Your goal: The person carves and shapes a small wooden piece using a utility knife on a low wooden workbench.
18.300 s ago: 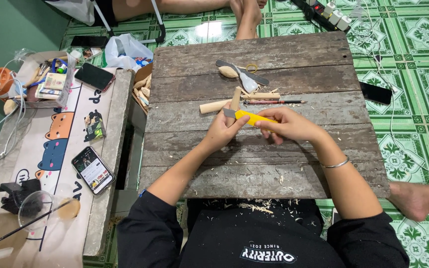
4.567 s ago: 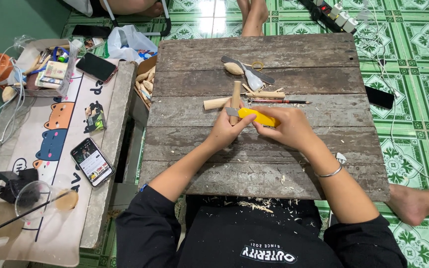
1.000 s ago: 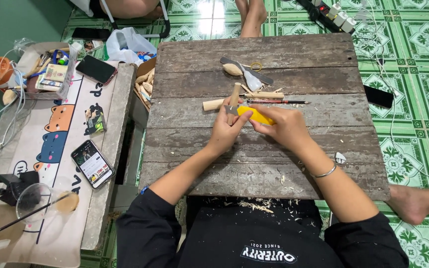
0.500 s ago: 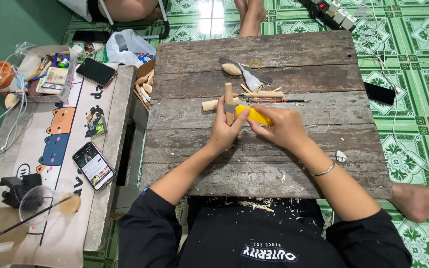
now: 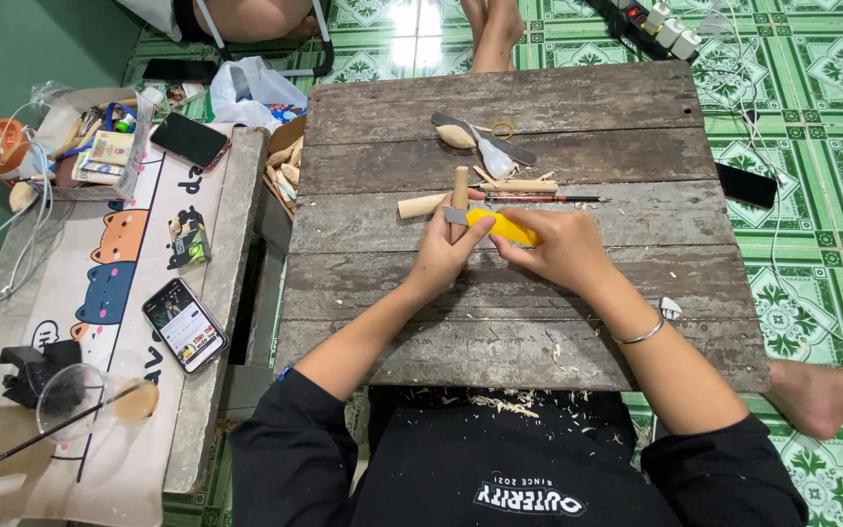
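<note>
My left hand (image 5: pixel 446 256) grips a short wooden stick (image 5: pixel 460 185) that points away from me over the weathered wooden table (image 5: pixel 539 107). My right hand (image 5: pixel 558 249) holds a yellow-handled knife (image 5: pixel 504 226), its blade laid against the stick near my left thumb. Both hands meet at the table's middle. Just beyond them lie another wooden piece (image 5: pixel 421 205), a pencil (image 5: pixel 548 199) and a carved wooden spoon (image 5: pixel 457 137).
Wood shavings lie on my lap (image 5: pixel 500 402). A lower bench at the left carries two phones (image 5: pixel 184 323) (image 5: pixel 190 141), a small box and cables. A box of wooden blanks (image 5: pixel 283 168) sits between. A black phone (image 5: pixel 746 183) lies on the green tiled floor. Another person's foot (image 5: pixel 817 395) is at the right.
My hands and the knife stay in nearly the same place; the stick tilts slightly between frames as the blade works on it. Nothing else has moved.
</note>
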